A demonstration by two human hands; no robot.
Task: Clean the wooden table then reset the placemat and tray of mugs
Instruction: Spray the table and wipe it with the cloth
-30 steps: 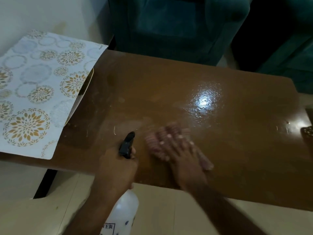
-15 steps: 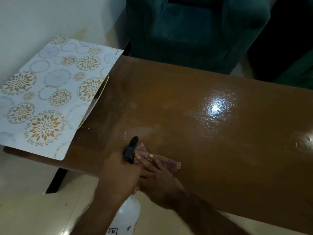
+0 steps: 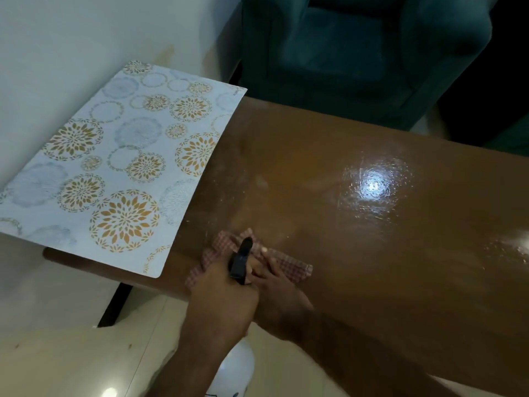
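- A person's left hand (image 3: 221,308), low in the centre of the frame, is wrapped around the neck of a spray bottle (image 3: 233,373), whose black nozzle (image 3: 242,257) points up the frame over the table (image 3: 372,253).
- The bottle's white body hangs below the table's near edge, at the bottom of the frame.
- The right hand (image 3: 282,299), just right of the left and partly tucked behind it, lies with fingers flat and extended on a red-checked cloth (image 3: 289,266).
- The cloth is pressed against the glossy brown table near its lower left edge; its folds spill out on both sides of the nozzle.
- Pale smears and specks mark the wood in the centre of the frame, and a bright reflection of a light shines at centre right.
- The placemat (image 3: 114,173), white with gold and blue floral rings, lies at the left of the frame, covering the table's left end and overhanging it.
- A dark green armchair (image 3: 357,53) stands beyond the table at the top of the frame.
- Pale floor tiles (image 3: 57,353) fill the lower left corner.
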